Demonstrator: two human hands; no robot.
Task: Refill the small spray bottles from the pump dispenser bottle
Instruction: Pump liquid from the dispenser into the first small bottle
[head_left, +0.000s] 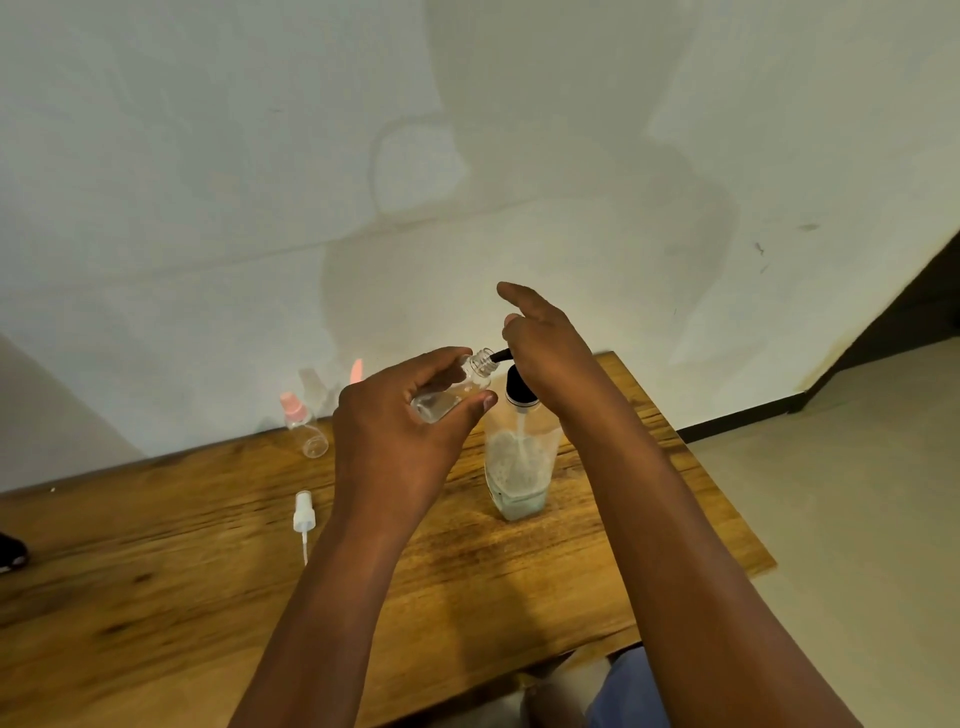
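Tilting toward the black pump nozzle (500, 356), an uncapped small spray bottle (454, 389) sits pinched in the left hand (395, 431), mouth at the spout; the right hand (545, 353) presses on the pump dispenser bottle (519, 467), index finger raised; a white sprayer cap (303, 514) lies on the wooden table (156, 571); a pink-capped bottle (304, 426) stands near the wall.

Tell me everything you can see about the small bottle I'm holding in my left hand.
The small spray bottle is clear, plastic-looking, with its spray top off and the threaded neck bare. A little clear liquid sits in its lower end. The left hand holds it tilted above the wooden table, fingers above, thumb below, neck against the black spout of the pump dispenser bottle, whose head the right hand covers.
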